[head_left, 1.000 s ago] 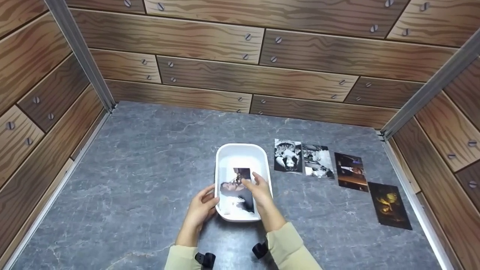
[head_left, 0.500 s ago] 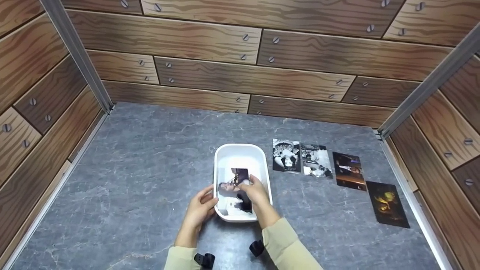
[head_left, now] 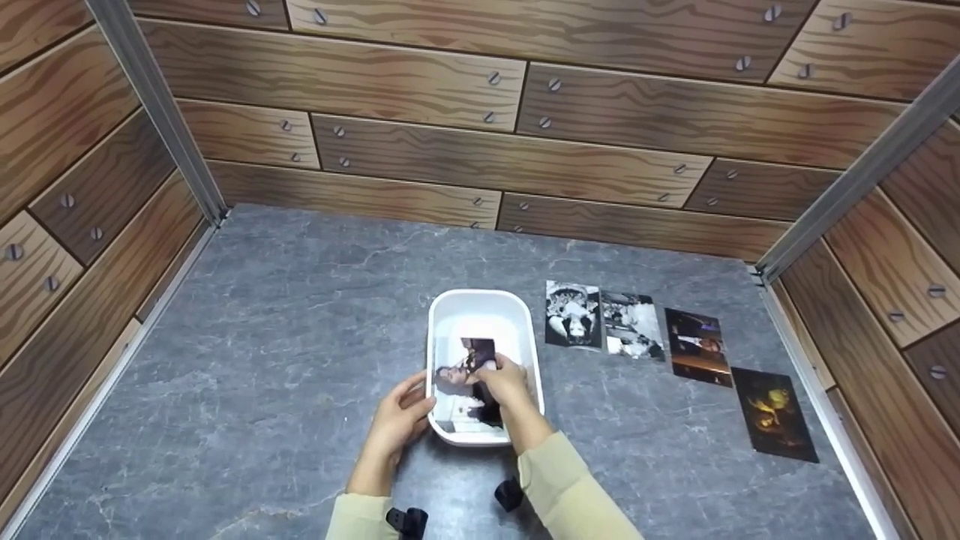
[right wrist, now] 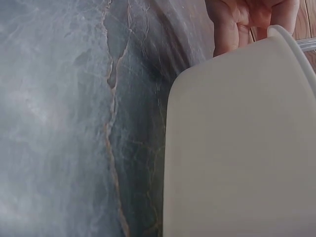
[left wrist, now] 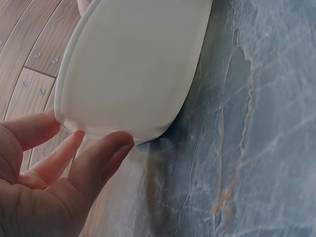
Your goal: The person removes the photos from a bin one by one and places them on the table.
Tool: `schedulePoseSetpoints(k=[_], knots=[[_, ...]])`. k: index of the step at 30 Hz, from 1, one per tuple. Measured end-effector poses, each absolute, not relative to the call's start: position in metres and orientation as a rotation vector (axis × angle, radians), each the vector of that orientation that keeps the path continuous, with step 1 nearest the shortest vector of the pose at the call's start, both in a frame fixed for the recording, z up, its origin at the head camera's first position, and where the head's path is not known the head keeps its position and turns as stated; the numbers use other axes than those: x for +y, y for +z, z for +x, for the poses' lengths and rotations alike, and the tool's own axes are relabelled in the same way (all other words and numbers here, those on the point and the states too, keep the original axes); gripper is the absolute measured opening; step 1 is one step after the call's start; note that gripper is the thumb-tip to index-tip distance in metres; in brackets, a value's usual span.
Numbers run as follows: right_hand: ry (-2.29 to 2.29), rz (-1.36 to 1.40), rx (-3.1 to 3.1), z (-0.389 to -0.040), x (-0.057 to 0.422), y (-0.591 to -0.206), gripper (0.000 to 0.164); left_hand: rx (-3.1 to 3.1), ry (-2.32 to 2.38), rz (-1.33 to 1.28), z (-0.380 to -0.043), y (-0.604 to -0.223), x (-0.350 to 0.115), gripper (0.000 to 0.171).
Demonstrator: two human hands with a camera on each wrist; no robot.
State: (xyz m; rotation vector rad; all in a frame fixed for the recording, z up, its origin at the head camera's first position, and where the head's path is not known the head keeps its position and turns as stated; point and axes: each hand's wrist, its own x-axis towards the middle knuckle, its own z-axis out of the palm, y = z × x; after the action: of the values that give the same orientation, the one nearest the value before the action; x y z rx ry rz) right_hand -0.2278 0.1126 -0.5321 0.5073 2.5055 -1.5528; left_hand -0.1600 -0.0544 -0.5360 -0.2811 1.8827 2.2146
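Observation:
In the head view, a white plastic tub (head_left: 480, 309) stands on the marbled surface, a photo print (head_left: 450, 401) lying inside near its closer end. My right hand (head_left: 508, 384) reaches in over the tub's right side. Its thumb lies over the photo and the other fingers bend close to the photo's right edge, pinching there; part of that edge is hidden by the hand. My left hand (head_left: 401, 420) touches the tub's left outer wall, with loosely bent fingers. In the left wrist view, its fingertips rest against the tub (left wrist: 133, 64) from outside.
To the right, two black-and-white photos (head_left: 573, 315), a dark orange-toned photo (head_left: 699, 347) and a dark yellow-toned photo (head_left: 774, 414) lie in a row. Wood-patterned walls (head_left: 420, 142) enclose the surface at the back and sides.
My right hand has closed in on the photo's right edge, its thumb and fingers coming together and moving slightly left. The left hand stays at the tub's side.

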Motion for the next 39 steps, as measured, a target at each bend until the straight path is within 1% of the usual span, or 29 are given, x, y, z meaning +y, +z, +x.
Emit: schedulePoseSetpoints(k=[10, 13, 16, 19, 20, 24, 29, 39], knots=[[-1.586, 0.529, 2.491, -0.228, 0.113, -0.534, 0.060, 1.874, 2.211, -0.286, -0.159, -0.536, -0.054, 0.056], [-1.587, 0.530, 2.536, -0.232, 0.116, -0.548, 0.060, 1.876, 2.206, -0.289, -0.159, -0.536, -0.054, 0.055], [-1.578, 0.538, 2.554, -0.231, 0.116, -0.551, 0.059, 1.883, 2.193, -0.292, -0.160, -0.536, -0.054, 0.054], [-1.584, 0.552, 2.579, -0.226, 0.114, -0.543, 0.058, 1.878, 2.192, -0.287, -0.160, -0.536, -0.055, 0.054], [-1.589, 0.565, 2.552, -0.223, 0.113, -0.533, 0.060, 1.874, 2.195, -0.287, -0.160, -0.536, -0.055, 0.054], [-1.756, 0.595, 2.542, -0.222, 0.110, -0.526, 0.053, 1.859, 2.215, -0.282, -0.160, -0.536, -0.055, 0.054], [-2.012, 0.640, 2.411, -0.225, 0.111, -0.531, 0.043, 1.860, 2.229, -0.274, -0.159, -0.537, -0.054, 0.054], [-2.060, 0.623, 2.419, -0.226, 0.112, -0.534, 0.028, 1.876, 2.223, -0.277, -0.159, -0.537, -0.055, 0.055]])
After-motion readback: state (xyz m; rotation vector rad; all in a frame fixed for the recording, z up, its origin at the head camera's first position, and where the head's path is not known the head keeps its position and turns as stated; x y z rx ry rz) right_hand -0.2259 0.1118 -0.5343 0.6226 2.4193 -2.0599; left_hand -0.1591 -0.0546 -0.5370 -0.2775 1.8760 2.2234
